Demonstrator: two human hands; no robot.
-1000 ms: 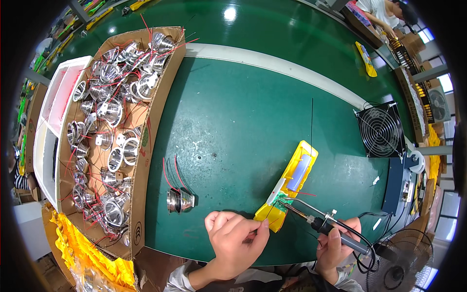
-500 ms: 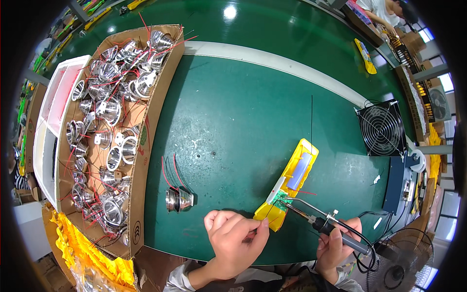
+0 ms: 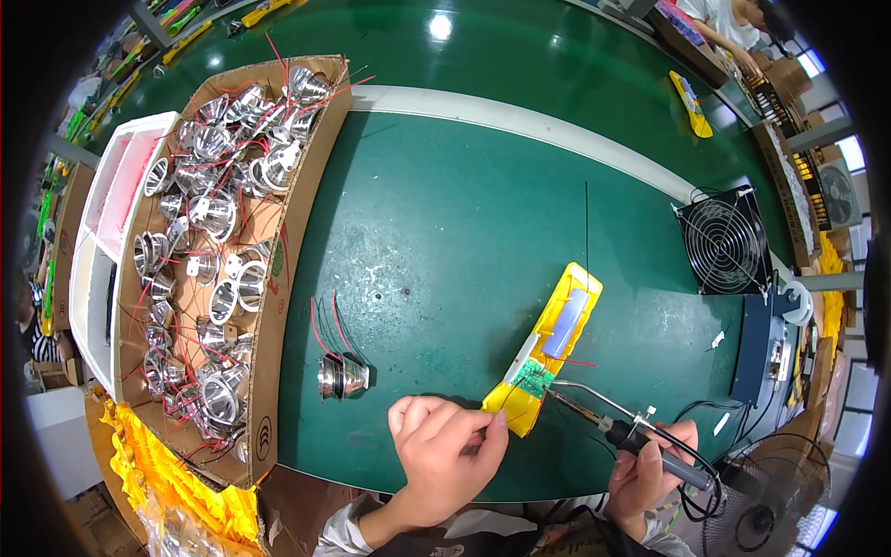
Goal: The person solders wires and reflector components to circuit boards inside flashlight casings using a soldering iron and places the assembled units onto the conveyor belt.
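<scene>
A yellow plastic housing (image 3: 525,413) lies slanted on the green bench, with a blue cylindrical battery cell (image 3: 568,322) in its upper part. Lower down in it sits a small green circuit board (image 3: 533,378), with thin red and dark wires around it. My left hand (image 3: 448,455) is closed in a pinch at the housing's lower end, on what looks like a thin dark wire running to the board. My right hand (image 3: 648,475) grips a soldering iron (image 3: 624,433) with a bent metal feed tube; its tip is beside the board's right edge.
A cardboard box (image 3: 295,269) of silver reflector cups with red wires stands at left. One wired reflector cup (image 3: 342,377) lies on the bench. A black fan (image 3: 724,243) and blue device (image 3: 756,348) stand at right. Another person (image 3: 733,32) works at far right.
The soldering iron has drawn back slightly to the right and down, baring more of the circuit board. My left hand keeps its pinch at the housing's lower end. The whole view has shifted slightly.
</scene>
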